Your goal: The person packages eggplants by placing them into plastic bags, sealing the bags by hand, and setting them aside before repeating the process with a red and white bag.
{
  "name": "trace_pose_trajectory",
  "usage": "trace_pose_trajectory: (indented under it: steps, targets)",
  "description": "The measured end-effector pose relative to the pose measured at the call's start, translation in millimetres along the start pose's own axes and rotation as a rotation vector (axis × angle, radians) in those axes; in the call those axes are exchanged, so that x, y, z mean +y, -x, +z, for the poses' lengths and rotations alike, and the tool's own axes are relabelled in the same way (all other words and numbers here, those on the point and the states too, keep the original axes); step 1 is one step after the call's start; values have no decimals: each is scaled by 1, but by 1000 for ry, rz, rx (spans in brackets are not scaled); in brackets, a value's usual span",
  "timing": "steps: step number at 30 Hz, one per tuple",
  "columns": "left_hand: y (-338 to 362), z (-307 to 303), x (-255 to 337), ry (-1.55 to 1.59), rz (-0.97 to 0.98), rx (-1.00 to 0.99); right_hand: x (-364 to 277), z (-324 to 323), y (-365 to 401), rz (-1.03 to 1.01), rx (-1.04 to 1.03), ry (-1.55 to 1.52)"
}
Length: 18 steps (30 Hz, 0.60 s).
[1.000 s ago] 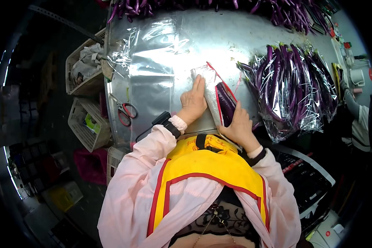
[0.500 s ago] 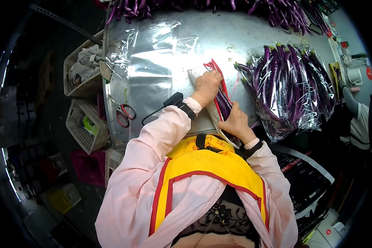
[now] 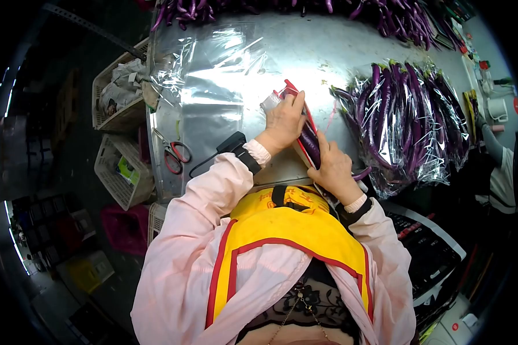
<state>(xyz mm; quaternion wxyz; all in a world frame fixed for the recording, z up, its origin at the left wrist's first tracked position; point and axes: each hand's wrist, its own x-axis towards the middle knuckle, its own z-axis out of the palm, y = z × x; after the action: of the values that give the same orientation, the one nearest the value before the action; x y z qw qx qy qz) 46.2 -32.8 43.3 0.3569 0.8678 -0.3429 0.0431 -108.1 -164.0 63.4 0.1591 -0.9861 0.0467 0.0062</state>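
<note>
In front of my apron, a dark purple eggplant lies slantwise in a narrow wrapper with red edges and a pale side. My left hand is closed over its upper part, fingers pressed together at the wrapper's far end. Lower down, my right hand grips the near end from the right, thumb and fingers against the eggplant. To the right, long eggplants in a clear plastic bag lie on the metal table. Flat clear bags are spread to the left.
Red-handled scissors lie near the table's left edge. Loose eggplants are heaped along the far side. Crates stand on the floor at left. Another person's arm shows at far right.
My left hand has shifted slightly left and down, its fingers now pointing up along the wrapper. My right hand has moved slightly right, still at the near end. The view has shifted slightly.
</note>
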Motion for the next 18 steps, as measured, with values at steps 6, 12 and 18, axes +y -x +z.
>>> trace_pose_trajectory:
  steps: [6, 12, 18]
  targets:
    - [-1, 24, -15, -53, 44, 58, -8, -7, -1, 95, -244, 88]
    - [-2, 40, -7, -23, 127, -76, -7, -4, -6, 42, -223, 106]
    - [7, 17, -7, -72, 124, -172, 22, -8, -18, 104, -95, -215]
